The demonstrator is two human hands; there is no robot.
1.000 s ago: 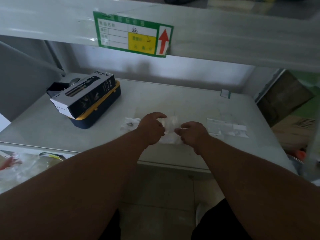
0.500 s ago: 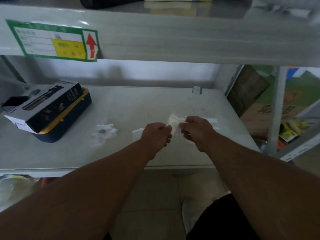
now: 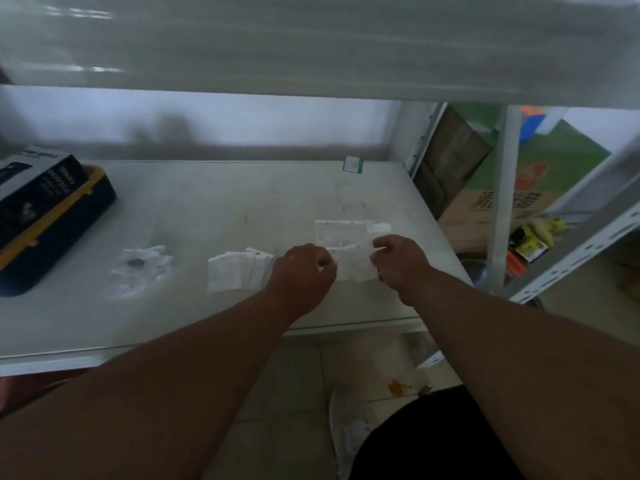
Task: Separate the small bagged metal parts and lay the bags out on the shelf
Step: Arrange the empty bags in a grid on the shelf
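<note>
1. While the left hand (image 3: pixel 301 271) and the right hand (image 3: pixel 398 261) each pinch one side of the small clear bag (image 3: pixel 353 265), held just above the front right part of the shelf (image 3: pixel 242 209), keep both pinches at the bag's edges. Fingers of both hands are curled onto the plastic; the fingertip contact itself is blurred and partly hidden behind the knuckles.

2. If this bag is joined to a neighbour, which the view cannot confirm, pull the hands apart level and steadily. A twist or jerk could tear the film and spill its contents.

3. Any metal part inside the held bag cannot be made out. Assume it is loose and may slide toward the lower corner; keep the bag roughly flat.

4. Select a bare spot for placement. The flat bags (image 3: pixel 349 232) already lie just beyond the hands, and a fanned stack of bags (image 3: pixel 239 271) lies just left of the left hand. A crumpled bag (image 3: pixel 140 268) with a dark part showing sits farther left, well apart.

5. Lay the bag flat beside the flat bags, not overlapping, so each remains separately visible.

6. Release one hand first, then the other, to prevent the light film from clinging and lifting.

7. Keep clear of the boxed case (image 3: pixel 45 209) at the left end.
</note>
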